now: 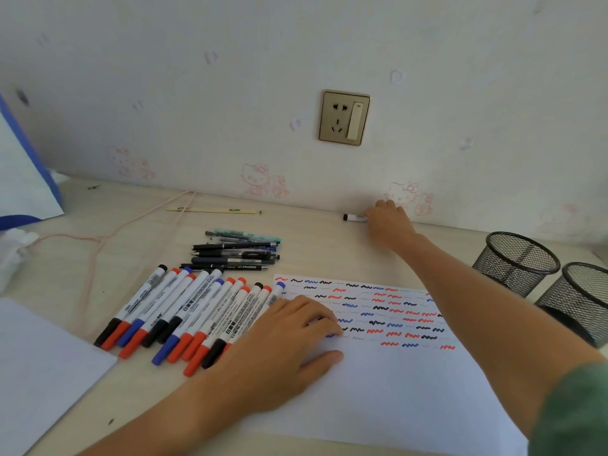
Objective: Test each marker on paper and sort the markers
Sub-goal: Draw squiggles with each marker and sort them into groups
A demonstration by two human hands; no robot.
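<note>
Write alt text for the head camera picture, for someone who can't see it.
A person's right hand reaches to a black-capped marker by the wall, while the left hand presses on squiggle-covered paper. Markers and pens lie left; two mesh cups stand right.

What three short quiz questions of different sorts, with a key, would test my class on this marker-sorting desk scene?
1. True or false: the right hand is at a black-capped marker lying by the wall.
2. Which hand rests on the test paper: A) left hand, B) right, C) neither?
3. Fill in: the two mesh pen cups stand at the desk's ____ side.

Key: 1 true; 2 A; 3 right.
</note>
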